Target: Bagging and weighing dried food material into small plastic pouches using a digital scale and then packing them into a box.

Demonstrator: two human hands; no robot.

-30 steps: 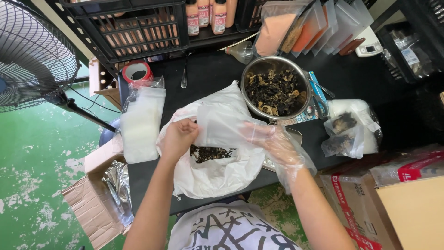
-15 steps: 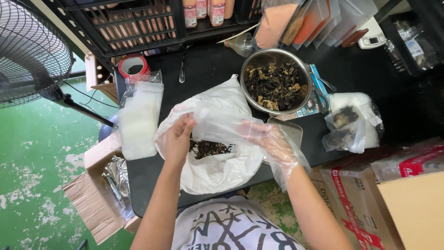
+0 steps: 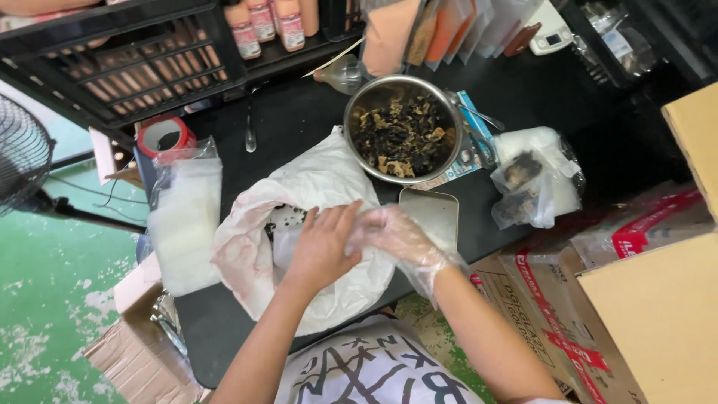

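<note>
Moved: both hands sit closer together than half a second ago, now meeting over the big white bag, and the dark pile seen in its mouth is mostly covered
Left hand (image 3: 321, 251): bare, palm down, fingers together and slightly curled, pressing on the small clear bag (image 3: 288, 243); forearm comes up from the lower left
Right hand (image 3: 396, 238): in a thin clear glove, fingers bunched and pinching the top of the small clear bag right beside the left fingertips; forearm runs in from the lower right
Small clear bag: under and between both hands, mostly hidden, a few dark pieces showing at its far-left edge
Big white bag (image 3: 247, 247): crumpled beneath both hands, spreading left of and beyond them on the black table (image 3: 299, 120)
Steel bowl (image 3: 404, 127): beyond the right hand, full of dark dried pieces, not touched
Metal tray (image 3: 430, 213): just beyond the right hand
Filled bags (image 3: 535, 187): well right of the right hand
Stack of clear bags (image 3: 185, 217): well left of the left hand
Red tape roll (image 3: 164, 136): beyond that stack
</note>
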